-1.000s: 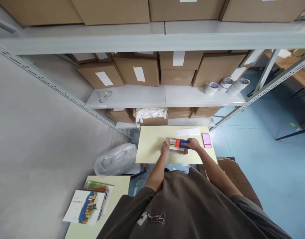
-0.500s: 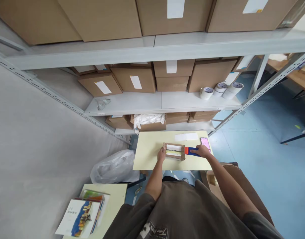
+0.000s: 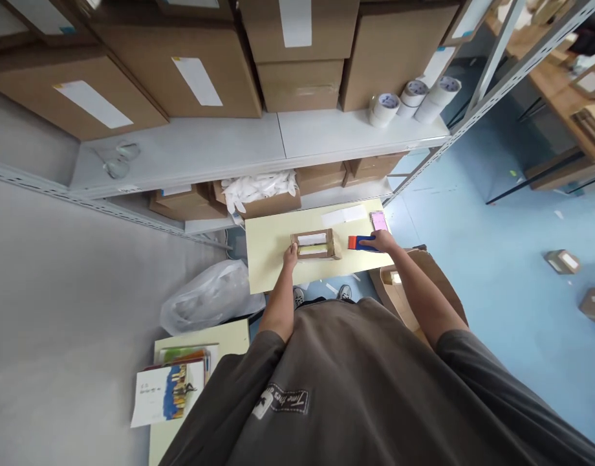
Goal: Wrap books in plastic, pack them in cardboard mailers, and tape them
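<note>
"What do we hold?"
"Our right hand (image 3: 385, 241) wraps the handle of one blue-and-orange tool (image 3: 360, 243); our left hand (image 3: 290, 254) grips the left end of one small carton (image 3: 317, 246), lying on the pale table (image 3: 266, 272). Both forearms (image 3: 277, 304) reach forward."
"And around us?"
"One phone (image 3: 378, 221) near our right hand; beyond, one box (image 3: 273, 206) heaped with white gloves (image 3: 259, 188), and three stacks of tape rolls (image 3: 385, 110) on the shelf (image 3: 326, 133)."

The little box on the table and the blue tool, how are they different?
The cardboard box is brown with white patches; the tool is blue and orange. The box looks bigger than the tool. The left grip holds the box; the right grip, the tool. Both are held.
</note>
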Motion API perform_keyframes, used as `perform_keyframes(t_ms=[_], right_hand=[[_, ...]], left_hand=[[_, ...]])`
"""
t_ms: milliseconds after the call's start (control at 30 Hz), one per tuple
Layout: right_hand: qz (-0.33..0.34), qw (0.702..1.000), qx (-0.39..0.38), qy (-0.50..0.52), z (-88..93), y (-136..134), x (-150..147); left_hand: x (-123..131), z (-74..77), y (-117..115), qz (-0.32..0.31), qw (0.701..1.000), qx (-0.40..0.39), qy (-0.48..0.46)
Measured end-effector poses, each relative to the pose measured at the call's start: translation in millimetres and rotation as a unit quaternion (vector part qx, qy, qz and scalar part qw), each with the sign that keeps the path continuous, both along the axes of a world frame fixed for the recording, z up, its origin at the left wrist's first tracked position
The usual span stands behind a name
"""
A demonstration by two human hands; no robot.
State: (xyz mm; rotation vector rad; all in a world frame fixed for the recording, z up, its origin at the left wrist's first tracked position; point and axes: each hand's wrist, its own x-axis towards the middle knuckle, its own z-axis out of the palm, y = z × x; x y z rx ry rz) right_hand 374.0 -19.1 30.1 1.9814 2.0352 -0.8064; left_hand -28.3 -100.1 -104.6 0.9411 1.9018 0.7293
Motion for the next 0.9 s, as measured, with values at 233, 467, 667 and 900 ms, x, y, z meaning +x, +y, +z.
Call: perform_keyframes(t_ms=[233, 467, 667, 900], right_hand=[[0.031, 0.999, 0.028, 0.023, 14.8, -11.1, -125.7], [0.046, 0.998, 0.027, 0.011, 26.9, -21.1, -246.0], [0.042, 0.999, 0.026, 0.004, 40.5, -28.1, -284.5], [0.028, 0.998, 0.015, -0.054, 52.2, -27.5, -205.5]], left_hand=[[-70.2, 14.2, 1.4, 0.020, 0.996, -0.062, 0.059], [-96.3, 54.5, -6.3, -0.053, 0.997, 0.058, 0.003], [-77.3, 64.7, -11.4, -0.019, 0.995, -0.001, 0.096], [9.9, 69.7, -7.6, -0.011, 0.992, -0.011, 0.124]])
